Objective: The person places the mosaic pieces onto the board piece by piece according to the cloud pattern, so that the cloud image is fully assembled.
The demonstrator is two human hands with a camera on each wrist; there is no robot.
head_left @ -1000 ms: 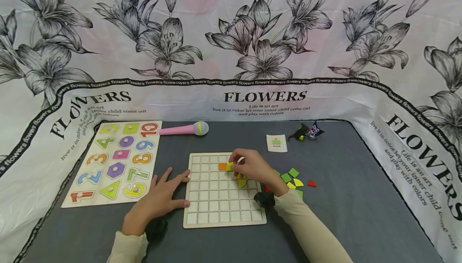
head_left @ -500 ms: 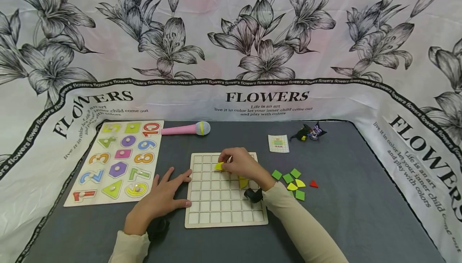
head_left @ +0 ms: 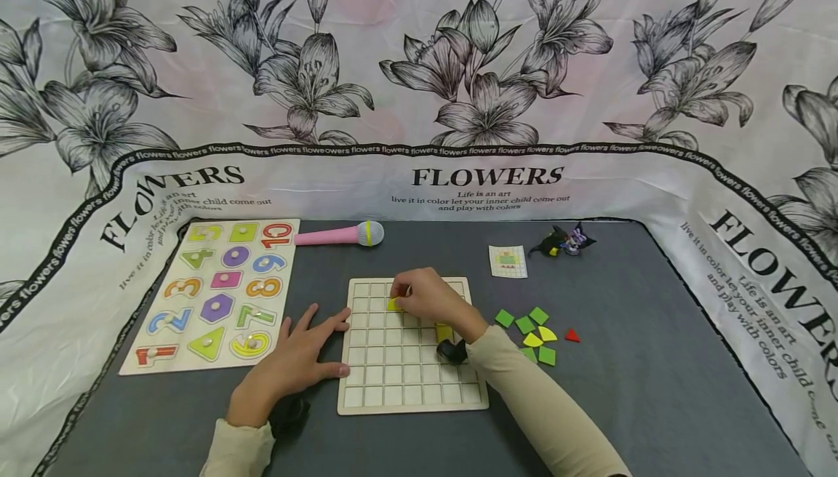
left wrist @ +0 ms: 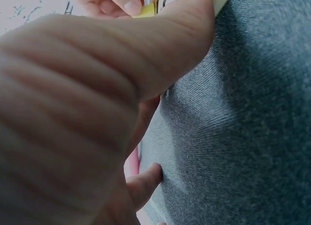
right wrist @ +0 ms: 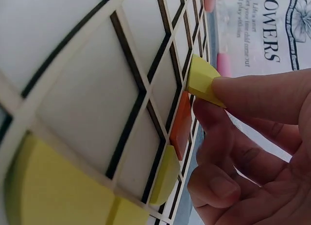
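Note:
My right hand [head_left: 428,295] pinches a yellow quarter-round tile [right wrist: 201,81] between thumb and finger, at the upper part of the wooden grid board [head_left: 386,395]. In the right wrist view, an orange tile [right wrist: 181,128] lies in the grid beside it, with another yellow tile [right wrist: 165,176] past the orange one. Larger in the foreground of that view are yellow pieces [right wrist: 58,186], also on the board. My left hand [head_left: 288,361] rests with fingers spread, thumb and index fingertips at the board's left edge. In the head view the right hand hides the orange tile.
Right of the board lie several green tiles [head_left: 546,355], yellow tiles [head_left: 547,334] and a red triangle [head_left: 572,335]. Behind them are a pattern card [head_left: 508,262] and a small dark figure [head_left: 576,240]. A number puzzle board [head_left: 225,291] and a pink toy microphone [head_left: 334,235] occupy the left side.
My right hand has moved left across the board, carrying the yellow tile past the orange one, then lowered slightly. The left hand stays at the board's edge. The head view has shifted slightly.

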